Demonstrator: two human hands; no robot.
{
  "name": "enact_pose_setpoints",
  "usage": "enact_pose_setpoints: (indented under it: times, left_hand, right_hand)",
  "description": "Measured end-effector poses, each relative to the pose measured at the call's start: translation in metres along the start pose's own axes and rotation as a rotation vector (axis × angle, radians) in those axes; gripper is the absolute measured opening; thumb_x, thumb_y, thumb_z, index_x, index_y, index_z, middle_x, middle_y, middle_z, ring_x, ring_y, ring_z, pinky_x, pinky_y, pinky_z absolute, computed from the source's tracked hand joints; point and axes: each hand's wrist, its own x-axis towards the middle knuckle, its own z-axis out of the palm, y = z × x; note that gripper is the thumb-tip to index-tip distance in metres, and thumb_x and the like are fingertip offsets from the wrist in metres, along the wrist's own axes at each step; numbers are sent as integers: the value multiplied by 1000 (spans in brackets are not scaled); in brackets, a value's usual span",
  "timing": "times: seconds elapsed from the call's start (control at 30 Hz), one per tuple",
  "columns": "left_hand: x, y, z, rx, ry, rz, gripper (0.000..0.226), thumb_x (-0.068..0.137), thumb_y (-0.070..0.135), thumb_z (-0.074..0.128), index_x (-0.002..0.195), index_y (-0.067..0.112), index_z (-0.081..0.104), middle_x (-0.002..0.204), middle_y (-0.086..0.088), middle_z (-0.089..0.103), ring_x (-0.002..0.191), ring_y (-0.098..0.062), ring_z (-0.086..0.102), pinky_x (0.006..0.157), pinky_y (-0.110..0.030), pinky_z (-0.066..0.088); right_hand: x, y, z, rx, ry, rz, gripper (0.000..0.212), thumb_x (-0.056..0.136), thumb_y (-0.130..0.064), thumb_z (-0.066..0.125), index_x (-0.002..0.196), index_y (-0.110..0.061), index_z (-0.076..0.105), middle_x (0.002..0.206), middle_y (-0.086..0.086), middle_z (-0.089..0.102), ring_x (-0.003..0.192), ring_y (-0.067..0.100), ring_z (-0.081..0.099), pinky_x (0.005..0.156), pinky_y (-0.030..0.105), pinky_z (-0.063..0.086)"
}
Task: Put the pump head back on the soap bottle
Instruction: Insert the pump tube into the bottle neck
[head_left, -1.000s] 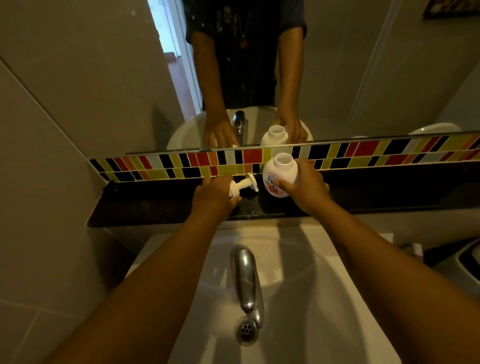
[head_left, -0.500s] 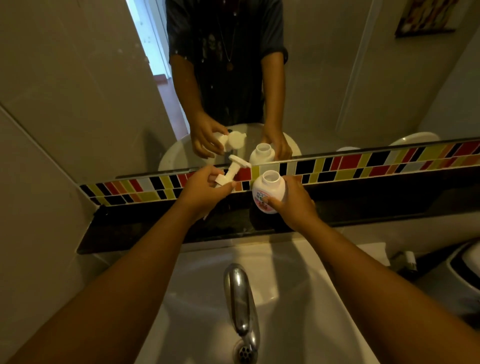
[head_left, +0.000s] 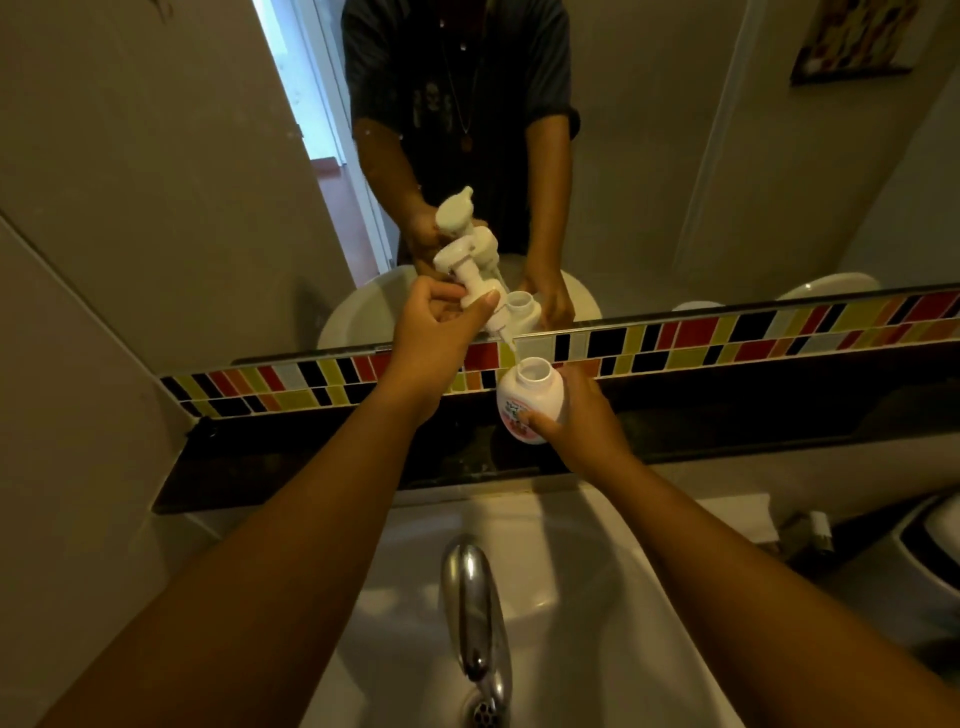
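A small round white soap bottle (head_left: 530, 395) with a pink label stands on the dark ledge (head_left: 311, 467), its neck open. My right hand (head_left: 582, 421) grips its right side. My left hand (head_left: 436, 332) holds the white pump head (head_left: 467, 273) tilted, up and to the left of the bottle. The lower tip of the pump's tube hangs just above the open neck. Both the bottle and the pump head appear again in the mirror behind.
A strip of coloured tiles (head_left: 675, 338) runs under the mirror (head_left: 675, 156). Below the ledge lies a white basin (head_left: 571, 571) with a chrome tap (head_left: 475, 608) and drain. A dark bin (head_left: 930, 551) sits at the right edge.
My left hand lifted the pump head off the ledge and carried it up and right, so its tube now points down at the bottle's neck. My right hand kept holding the bottle.
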Motion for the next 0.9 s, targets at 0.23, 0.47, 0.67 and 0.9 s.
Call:
enact_pose_setpoints:
  times: [0.23,0.47,0.67,0.9]
  left_hand:
    - [-7,-15,20,7,-76,14,41,84,25,72,116,10,51,111,0,66,96,-9,66,65,-12,53]
    - [-5,-43,27,171,-283,-25,57,84,24,71,136,23,47,135,1,59,120,-17,56,97,-38,50]
    - [-5,-57,29,245,-349,-32,57,87,19,67,139,21,46,140,-2,55,128,-23,51,97,-38,48]
    - [4,-53,22,338,-457,-59,57,91,18,62,144,21,40,145,-3,49,131,-24,47,92,-31,45]
  right_hand:
    - [-3,2,3,-30,13,-9,62,70,-38,77,122,-28,44,126,5,56,114,25,57,88,48,54]
    - [-3,1,6,-11,30,-1,64,72,-40,76,126,-26,43,130,7,54,118,28,55,91,50,53]
    - [-4,3,7,-20,28,4,63,73,-42,74,125,-26,42,131,8,53,117,29,55,90,50,53]
    - [-1,0,-3,61,-94,-26,67,72,-37,77,128,-22,43,132,9,53,117,29,55,94,52,51]
